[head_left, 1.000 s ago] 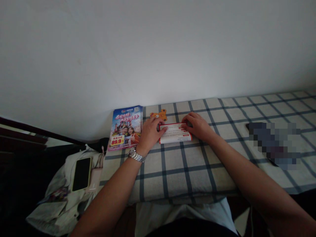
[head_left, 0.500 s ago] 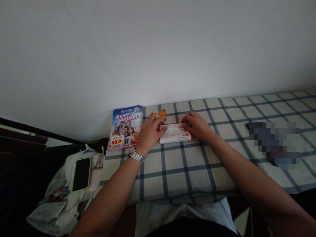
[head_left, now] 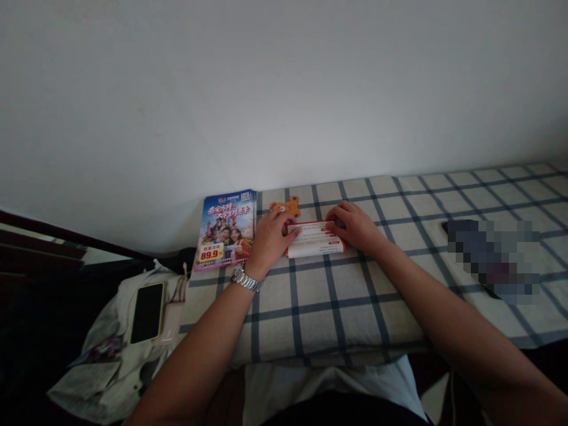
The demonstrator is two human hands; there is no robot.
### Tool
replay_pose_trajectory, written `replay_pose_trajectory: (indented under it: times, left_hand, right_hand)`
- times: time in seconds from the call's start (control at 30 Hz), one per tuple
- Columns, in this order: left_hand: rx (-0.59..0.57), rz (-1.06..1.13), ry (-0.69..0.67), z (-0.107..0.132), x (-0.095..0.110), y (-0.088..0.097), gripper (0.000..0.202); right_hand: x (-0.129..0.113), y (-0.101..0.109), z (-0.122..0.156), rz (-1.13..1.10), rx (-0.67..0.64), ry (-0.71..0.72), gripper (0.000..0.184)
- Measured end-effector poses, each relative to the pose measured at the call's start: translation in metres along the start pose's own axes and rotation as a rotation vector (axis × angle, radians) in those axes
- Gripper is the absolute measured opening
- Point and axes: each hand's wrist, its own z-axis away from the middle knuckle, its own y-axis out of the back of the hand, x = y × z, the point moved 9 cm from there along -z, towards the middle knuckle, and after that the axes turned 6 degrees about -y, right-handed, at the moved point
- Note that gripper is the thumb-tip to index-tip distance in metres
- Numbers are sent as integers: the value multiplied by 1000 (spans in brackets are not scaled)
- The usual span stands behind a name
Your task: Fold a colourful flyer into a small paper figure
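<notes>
A folded white leaflet with a red border (head_left: 314, 239) lies on the checked cloth (head_left: 337, 302) near the wall. My left hand (head_left: 267, 238), with a metal watch at the wrist, presses its fingers on the leaflet's left end. On the leaflet's right end rests my right hand (head_left: 355, 226), fingers curled down onto the paper. Both hands hold the leaflet flat. A small orange bear-shaped card (head_left: 286, 206) lies just behind it.
A stack of colourful flyers (head_left: 225, 229) lies left of my left hand. Lower left, a phone (head_left: 147, 312) rests on crumpled fabric beside a pink case (head_left: 171, 320). A dark blurred object (head_left: 492, 254) lies at the right. The white wall runs close behind.
</notes>
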Motion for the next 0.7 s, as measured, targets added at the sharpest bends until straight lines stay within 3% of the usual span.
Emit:
replay_pose_trajectory:
  times: [0.7]
  left_hand:
    - [-7,12,-7,0,-1,-4,9]
  right_hand:
    - [-3,-1,0,-29,-8,19,6]
